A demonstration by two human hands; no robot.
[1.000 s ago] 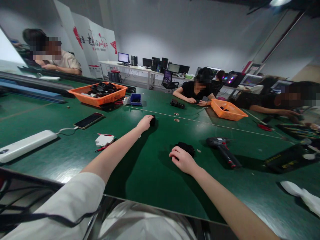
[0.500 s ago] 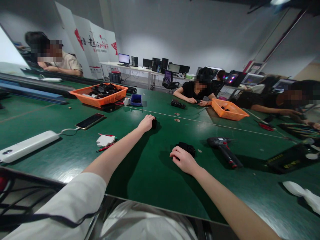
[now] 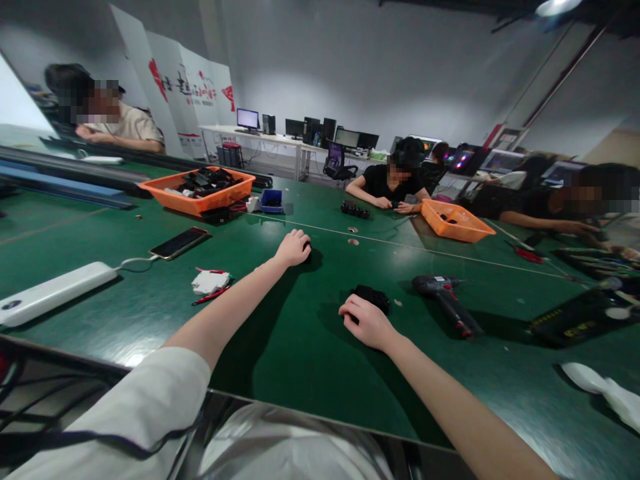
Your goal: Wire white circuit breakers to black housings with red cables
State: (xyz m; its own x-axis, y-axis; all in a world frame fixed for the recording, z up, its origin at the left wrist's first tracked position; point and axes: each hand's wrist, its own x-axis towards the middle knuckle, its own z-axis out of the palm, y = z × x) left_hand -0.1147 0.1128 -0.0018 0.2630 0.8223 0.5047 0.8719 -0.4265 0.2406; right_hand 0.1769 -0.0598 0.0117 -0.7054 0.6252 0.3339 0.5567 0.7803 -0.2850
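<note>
Black block sat on the green table just beyond the knuckles of the right hand, and a small dark piece lay farther off, mostly hidden under the left hand. Left arm first: it stretched forward from the lower left, slanting up toward the middle of the table, nearly straight at the elbow, with a pale short sleeve ending on the upper arm. Its wrist ran almost in line with the forearm, and the back of the hand faced up. The right arm came in bare from the lower right corner and slanted up to the left, its hand lower in the view and nearer the table's front edge than the other.

The two hands were well apart. The left one was rounded palm-down over the dark piece, fingers bent and close together, touching it or nearly so; whether they gripped it could not be told. On the right, the fingers were loosely curled with their tips turned down, next to the block's near side; the hand covered part of it, so a firm hold could not be made out.

A power drill lay to the right of the block, clear of the right hand. Beside the left forearm was a white piece with red parts, with a phone beyond it.
</note>
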